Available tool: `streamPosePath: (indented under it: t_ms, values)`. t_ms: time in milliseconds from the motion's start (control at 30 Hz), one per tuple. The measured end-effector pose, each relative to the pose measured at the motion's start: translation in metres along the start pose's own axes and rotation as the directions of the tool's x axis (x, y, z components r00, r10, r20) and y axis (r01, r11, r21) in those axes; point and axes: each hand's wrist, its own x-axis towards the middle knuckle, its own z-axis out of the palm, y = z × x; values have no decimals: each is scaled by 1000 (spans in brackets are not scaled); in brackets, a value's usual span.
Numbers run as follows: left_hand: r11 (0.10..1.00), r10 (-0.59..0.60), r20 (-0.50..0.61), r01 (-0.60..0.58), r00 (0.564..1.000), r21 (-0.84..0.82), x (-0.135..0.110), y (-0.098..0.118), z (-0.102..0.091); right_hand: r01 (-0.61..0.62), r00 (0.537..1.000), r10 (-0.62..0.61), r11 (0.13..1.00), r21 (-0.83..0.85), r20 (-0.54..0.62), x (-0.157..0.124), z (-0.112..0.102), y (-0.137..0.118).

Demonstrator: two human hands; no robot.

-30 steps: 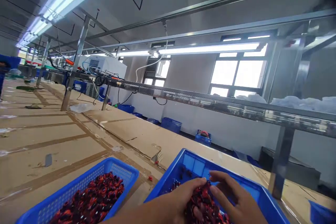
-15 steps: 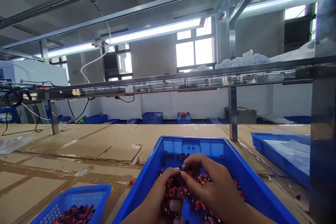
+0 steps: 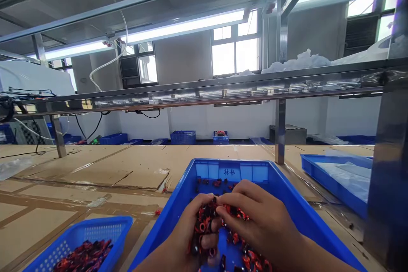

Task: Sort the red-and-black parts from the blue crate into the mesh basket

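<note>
**Q:** ok what have the hands got here?

**A:** The left hand is cupped and clenched around a clump of small red-and-black parts. The right hand has its fingers curled down over the same heap, fingertips right up against the left hand. Can't tell if it's actually pinching anything though.

**Q:** where's the pile sitting?

**A:** Bottom center of the frame, inside a blue plastic tray. More parts are scattered over its floor, with a few up near the far wall.

**Q:** anything else close by?

**A:** Lower left there's a smaller blue mesh basket heaped with the same sort of parts, and one loose part sits on the cardboard-covered bench just above it. Over on the right is another blue tray lined with clear plastic film. Farther back, a steel post stands on the bench, and blue crates sit along the wall.
</note>
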Motion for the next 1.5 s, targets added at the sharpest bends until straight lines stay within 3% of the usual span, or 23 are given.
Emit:
streamPosePath:
  t_ms: [333,600,667,733,767,800,833,867,900,933,967,1000,1033,1167,1200,1233,1300,1400,1433,1500]
  values:
    - [987,89,29,-92,996,129,-4,-6,1,-25,998,27,999,-39,54,-1,1,2]
    - [983,134,64,-141,989,120,-4,-2,-3,67,994,-53,987,-143,99,-2,-8,6]
    - [982,167,89,-174,982,77,-5,0,-3,22,996,-13,994,-108,87,-2,-9,7]
    - [978,196,124,-203,973,43,-6,1,-2,-133,989,133,991,-8,61,0,-8,8]
    - [977,205,138,-212,969,35,-7,2,-2,-274,961,267,958,88,77,0,-7,10]
    - [976,209,148,-216,967,31,-7,2,-2,-442,897,420,871,216,141,1,-5,12]
    - [975,211,154,-219,965,31,-7,1,-2,-610,792,554,712,347,255,1,-3,15]
    - [975,211,156,-219,965,33,-6,1,-2,-742,665,632,500,446,397,1,-1,19]
    - [975,211,151,-218,966,36,-6,1,-2,-816,552,645,288,502,529,0,2,21]
    - [975,215,138,-221,967,36,-5,0,-2,-841,479,618,120,528,623,-1,6,23]
    - [973,226,116,-231,967,29,-4,0,-1,-840,447,587,16,542,675,-2,9,23]
    - [970,242,88,-244,966,18,-3,-1,-1,-832,446,571,-20,554,689,-3,12,22]
    - [965,263,55,-264,963,9,-3,-2,0,-824,468,571,9,566,674,-5,15,20]
    - [938,334,-15,-331,942,100,-3,-3,5,-782,616,633,415,466,469,-7,21,7]
    - [934,338,-19,-333,941,133,-3,-4,7,-769,634,638,464,439,436,-7,21,4]
    - [931,341,-25,-334,940,148,-4,-4,8,-771,632,640,457,445,437,-6,21,3]
    - [929,355,-42,-347,934,130,-4,-4,9,-795,571,636,273,541,519,-5,20,3]
    - [918,395,-81,-389,915,81,-3,-2,7,-735,494,559,-139,663,666,-4,16,10]
    - [915,402,-92,-397,911,72,-3,-1,6,-698,496,520,-238,675,696,-4,15,13]
    - [914,405,-92,-400,910,69,-1,-1,4,-635,535,448,-345,691,716,-5,13,17]
